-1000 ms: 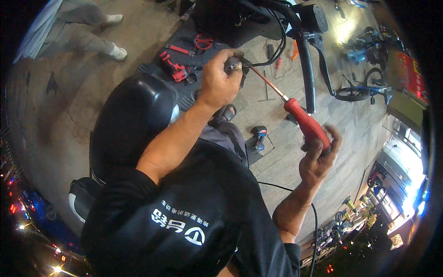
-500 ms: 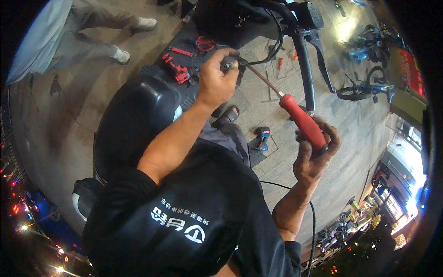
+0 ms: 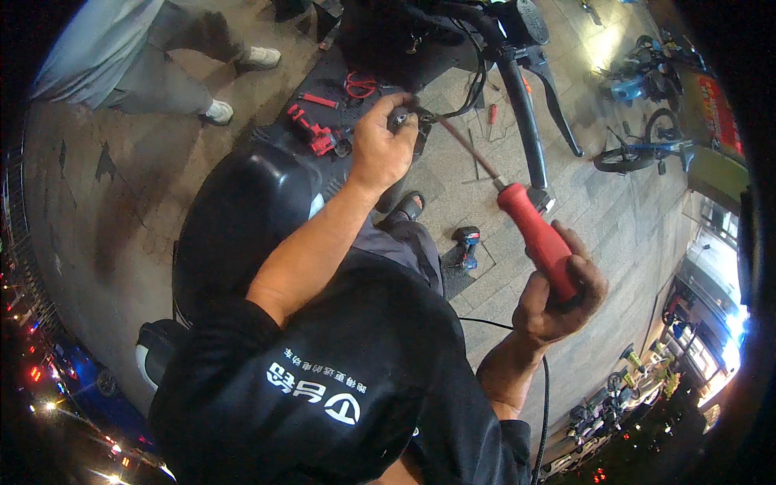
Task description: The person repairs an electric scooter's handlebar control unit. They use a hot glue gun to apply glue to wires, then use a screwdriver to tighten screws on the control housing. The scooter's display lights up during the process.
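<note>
Nearest, the right hand [image 3: 559,301] is clamped on the butt end of a red-handled screwdriver [image 3: 537,233], with its shaft slanting away to the left. To the left stands a black scooter seat [image 3: 234,198], beside the person's left forearm. On the paving between them sits a blue-and-black power tool [image 3: 466,249]. Farther off, the left hand [image 3: 383,149] is closed on a small black part [image 3: 401,121], thumb and fingers pinching it from either side. The screwdriver tip meets or lies just beside this part; actual contact cannot be told. Black cables [image 3: 483,73] run near it, and to the right is a handlebar grip [image 3: 522,121] with a brake lever [image 3: 559,109]. Beyond the left hand, a red power tool [image 3: 317,136] and red-handled scissors [image 3: 360,86] lie on a dark surface. Far left, another person in grey trousers [image 3: 158,83] stands; far right, a bicycle [image 3: 630,158] is noted.
</note>
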Demonstrator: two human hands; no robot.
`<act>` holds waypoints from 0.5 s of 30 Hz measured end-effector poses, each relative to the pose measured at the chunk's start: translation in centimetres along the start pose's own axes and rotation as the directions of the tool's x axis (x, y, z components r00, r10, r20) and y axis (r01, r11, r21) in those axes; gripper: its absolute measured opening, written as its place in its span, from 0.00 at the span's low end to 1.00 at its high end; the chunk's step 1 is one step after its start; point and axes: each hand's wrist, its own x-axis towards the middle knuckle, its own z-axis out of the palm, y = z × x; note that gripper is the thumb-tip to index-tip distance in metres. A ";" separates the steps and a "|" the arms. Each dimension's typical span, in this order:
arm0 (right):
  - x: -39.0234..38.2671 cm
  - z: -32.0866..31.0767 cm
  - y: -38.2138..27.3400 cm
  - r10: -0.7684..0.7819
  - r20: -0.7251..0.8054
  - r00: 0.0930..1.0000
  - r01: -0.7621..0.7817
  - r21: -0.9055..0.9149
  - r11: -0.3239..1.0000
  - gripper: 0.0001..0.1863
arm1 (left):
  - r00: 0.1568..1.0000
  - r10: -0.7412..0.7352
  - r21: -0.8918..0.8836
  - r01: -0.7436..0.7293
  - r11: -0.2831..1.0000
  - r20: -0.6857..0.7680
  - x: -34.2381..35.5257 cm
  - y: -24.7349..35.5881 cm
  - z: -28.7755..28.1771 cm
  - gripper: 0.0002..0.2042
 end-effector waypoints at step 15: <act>-2.4 2.1 0.4 0.002 0.101 0.995 -0.001 -0.011 1.000 0.20 | 1.000 0.009 0.007 -0.009 1.000 -0.011 0.0 0.2 0.6 0.12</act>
